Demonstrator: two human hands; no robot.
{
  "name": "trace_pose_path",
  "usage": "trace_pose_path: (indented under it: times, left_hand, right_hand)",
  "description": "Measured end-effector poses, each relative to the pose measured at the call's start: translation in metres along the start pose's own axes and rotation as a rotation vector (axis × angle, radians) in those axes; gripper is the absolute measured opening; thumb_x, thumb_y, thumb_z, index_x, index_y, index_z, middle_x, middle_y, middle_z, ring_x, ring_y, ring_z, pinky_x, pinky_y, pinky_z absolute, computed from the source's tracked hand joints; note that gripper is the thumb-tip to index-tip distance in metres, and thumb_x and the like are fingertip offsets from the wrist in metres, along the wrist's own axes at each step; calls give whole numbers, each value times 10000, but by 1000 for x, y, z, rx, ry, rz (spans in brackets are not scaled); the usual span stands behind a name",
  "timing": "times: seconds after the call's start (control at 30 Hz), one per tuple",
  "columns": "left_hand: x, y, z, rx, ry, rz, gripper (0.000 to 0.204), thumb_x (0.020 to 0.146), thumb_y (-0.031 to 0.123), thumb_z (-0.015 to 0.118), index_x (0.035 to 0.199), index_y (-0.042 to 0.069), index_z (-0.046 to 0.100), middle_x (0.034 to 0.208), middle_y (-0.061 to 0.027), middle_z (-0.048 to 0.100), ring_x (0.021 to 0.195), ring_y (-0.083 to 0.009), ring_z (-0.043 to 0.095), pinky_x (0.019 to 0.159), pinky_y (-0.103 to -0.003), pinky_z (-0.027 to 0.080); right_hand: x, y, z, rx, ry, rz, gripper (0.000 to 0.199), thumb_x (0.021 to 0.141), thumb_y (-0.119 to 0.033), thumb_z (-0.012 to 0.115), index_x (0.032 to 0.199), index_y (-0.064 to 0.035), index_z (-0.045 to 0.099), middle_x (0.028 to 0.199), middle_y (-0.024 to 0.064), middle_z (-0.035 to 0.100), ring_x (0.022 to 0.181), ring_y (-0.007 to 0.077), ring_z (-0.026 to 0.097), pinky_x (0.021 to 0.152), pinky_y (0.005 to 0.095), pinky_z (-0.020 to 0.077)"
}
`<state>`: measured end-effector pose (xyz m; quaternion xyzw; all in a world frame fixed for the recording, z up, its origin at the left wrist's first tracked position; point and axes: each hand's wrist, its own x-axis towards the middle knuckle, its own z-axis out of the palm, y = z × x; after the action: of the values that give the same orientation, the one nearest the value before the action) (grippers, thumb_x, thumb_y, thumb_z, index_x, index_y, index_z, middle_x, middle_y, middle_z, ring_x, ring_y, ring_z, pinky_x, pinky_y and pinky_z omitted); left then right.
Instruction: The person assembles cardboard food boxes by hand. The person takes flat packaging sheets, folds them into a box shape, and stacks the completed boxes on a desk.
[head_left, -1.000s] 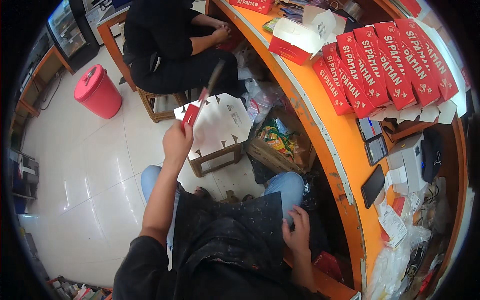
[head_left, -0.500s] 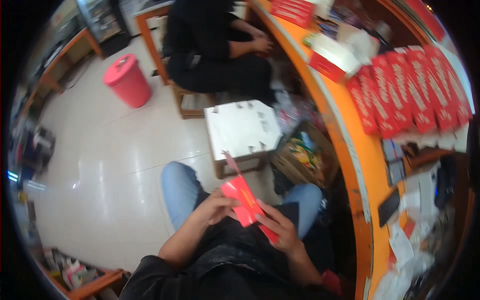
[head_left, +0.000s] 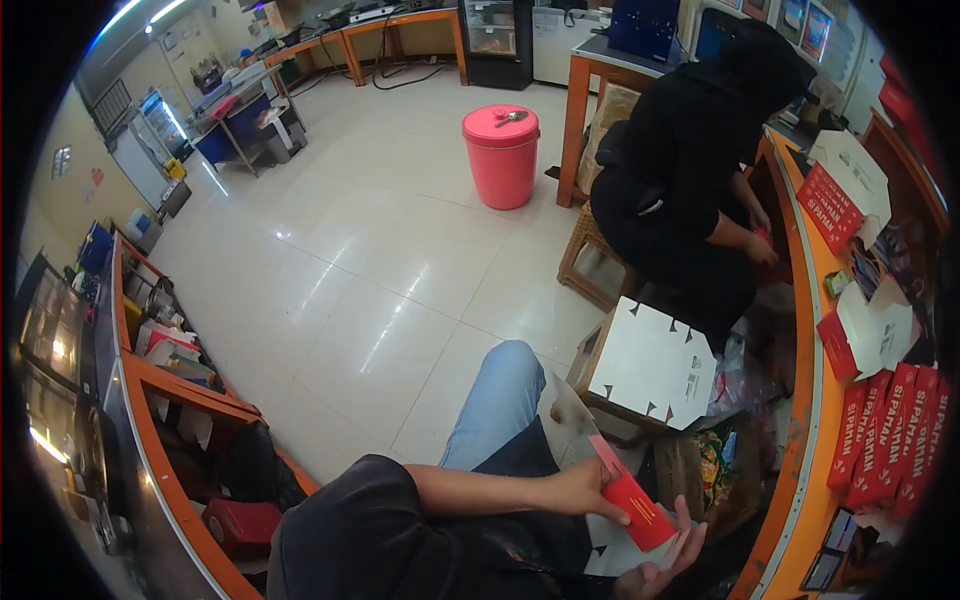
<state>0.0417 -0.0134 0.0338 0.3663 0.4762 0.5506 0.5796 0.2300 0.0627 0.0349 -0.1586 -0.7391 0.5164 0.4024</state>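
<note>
A red folding carton [head_left: 640, 512] is held low in front of my lap, with a pale, blurred flap [head_left: 570, 412] standing up from its far end. My left hand [head_left: 582, 490] grips the carton, its thumb on the red face and its other fingers partly hidden. Beside the carton's near right end is my right hand [head_left: 672, 562], its fingers stretched out and apart. Those fingers are at the carton's edge; whether they press on it I cannot tell. Just beyond, a stack of flat white card blanks [head_left: 655, 362] lies on a low stool [head_left: 592, 365].
An orange-edged counter [head_left: 800, 440] runs along the right, bearing red boxes [head_left: 895, 435] and open cartons [head_left: 870, 325]. A person in black [head_left: 680, 190] sits beyond the stool. A pink lidded bin [head_left: 500, 165] stands on the floor. A crate [head_left: 715, 465] sits beside the counter.
My view has swung left, so the scene sits further right. My right hand, earlier wrapped round the carton, now has its fingers extended beside it. My left hand now grips the carton.
</note>
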Motion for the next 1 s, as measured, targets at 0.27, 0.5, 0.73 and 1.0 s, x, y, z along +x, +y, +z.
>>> trace_pose_path:
  times: [0.27,0.5,0.73,1.0]
  left_hand:
    - [13,-10,-9,-224,-82,5,307,922,117,696,1161,-8,549,1065,-64,687,860,-121,676,771,-262,566]
    - [10,-8,-28,-440,-252,-307,298,976,86,591,1227,16,448,1134,-123,660,964,-218,708,843,-367,611]
    - [3,-8,-21,-497,-212,-296,316,967,127,606,1231,25,465,1093,-125,675,901,-211,719,793,-353,613]
    - [0,11,-18,-371,-203,-177,411,980,166,622,1325,17,456,1261,-107,607,1059,-182,661,878,-333,584]
  right_hand:
    - [33,-30,-7,-773,-298,-250,487,1023,-431,497,1339,-76,609,1401,247,499,1125,422,590,883,460,517]
    - [39,-42,-21,-642,-516,-233,340,977,-303,614,1266,-140,686,1366,213,543,1129,391,597,888,432,521]
    - [44,-48,-10,-608,-435,-298,281,979,-249,611,1221,-153,718,1335,225,552,1095,396,600,918,441,504]
    - [34,-28,10,-482,-74,-160,453,913,-321,707,1275,-60,631,1342,246,544,1143,417,582,988,453,464]
